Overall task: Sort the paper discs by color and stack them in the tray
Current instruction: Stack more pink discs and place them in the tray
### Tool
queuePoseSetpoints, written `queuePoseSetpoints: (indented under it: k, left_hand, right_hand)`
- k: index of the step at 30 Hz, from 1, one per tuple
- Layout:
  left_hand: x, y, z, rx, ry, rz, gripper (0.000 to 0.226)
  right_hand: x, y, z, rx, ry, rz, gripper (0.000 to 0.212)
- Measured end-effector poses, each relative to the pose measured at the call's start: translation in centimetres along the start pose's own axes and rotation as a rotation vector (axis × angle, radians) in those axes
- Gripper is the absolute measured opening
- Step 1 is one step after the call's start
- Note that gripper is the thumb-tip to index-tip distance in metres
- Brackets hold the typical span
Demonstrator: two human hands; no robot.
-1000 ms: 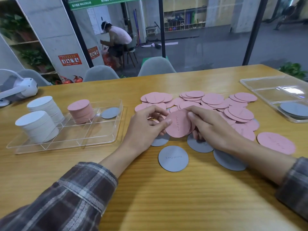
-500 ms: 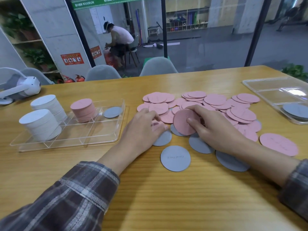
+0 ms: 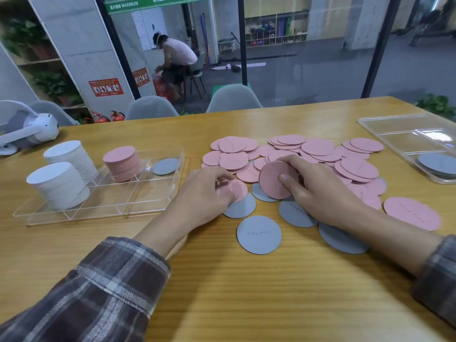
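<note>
Pink discs (image 3: 318,147) heaped mid-table, pink stack (image 3: 122,163) in tray (image 3: 138,203)

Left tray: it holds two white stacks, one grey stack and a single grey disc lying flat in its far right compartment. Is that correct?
Not quite. The head view shows that the third stack in the left tray is pink, not grey. The rest stands: two white stacks and a single grey disc lying flat in its far right compartment.

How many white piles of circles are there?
2. Both stand at the left end of the clear tray: the near white pile and the far white pile behind it. None seems hidden.
</note>
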State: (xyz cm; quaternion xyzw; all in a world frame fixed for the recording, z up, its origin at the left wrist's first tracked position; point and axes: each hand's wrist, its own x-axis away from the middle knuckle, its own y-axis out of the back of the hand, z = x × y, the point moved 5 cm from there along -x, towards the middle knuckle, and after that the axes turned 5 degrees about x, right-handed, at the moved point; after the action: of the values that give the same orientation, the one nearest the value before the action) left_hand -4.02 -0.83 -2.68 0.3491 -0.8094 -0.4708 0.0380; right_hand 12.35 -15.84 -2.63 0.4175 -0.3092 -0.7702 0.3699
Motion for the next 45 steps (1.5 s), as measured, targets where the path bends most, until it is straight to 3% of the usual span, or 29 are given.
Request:
queuePoseSetpoints:
  k: [4, 13, 19, 28, 31, 34, 39, 45]
  left_hand:
    - [-0.1, 0.0, -0.2, 0.055, -0.043, -0.029, 0.04]
    - [-0.5, -0.4, -0.6, 0.539, -0.032, -0.043, 0.019]
    - [-0.6, -1.5, -1.5, 0.627, -0.056, -0.093, 0.021]
    - [-0.9, -1.9, -1.8, 0.591, -0.093, -0.155, 0.018]
    - [-1.3, -1.9, -1.6, 0.393, -0.182, -0.199, 0.013]
    - [-2.4, -2.3, 0.0, 0.173, -0.149, -0.195, 0.031]
    - [-4.1, -3.1, 2.5, -0.048, 0.012, -0.056, 0.059]
    - [-5.1, -3.5, 3.2, -0.067, 0.045, 0.053, 0.068]
  right_hand:
    - [0.0, -0.2, -0.1, -0.027, -0.01, 0.0, 0.027]
    - [-0.2, -0.4, -0.4, -0.092, -0.021, 0.017, 0.026]
    - [0.1, -0.4, 0.6, -0.239, -0.011, 0.101, 0.03]
    - [-0.2, -1.0, 0.7, -0.109, 0.026, 0.125, 0.025]
    - [-0.3, -0.9, 0.5, -0.091, 0.017, 0.097, 0.024]
    - [-0.5, -0.4, 0.0, -0.064, 0.0, 0.041, 0.024]
    - [-0.6, 0.1, -0.6, -0.053, -0.029, -0.004, 0.023]
    - [-0.5, -0.1, -0.8, -0.04, -0.025, 0.002, 0.023]
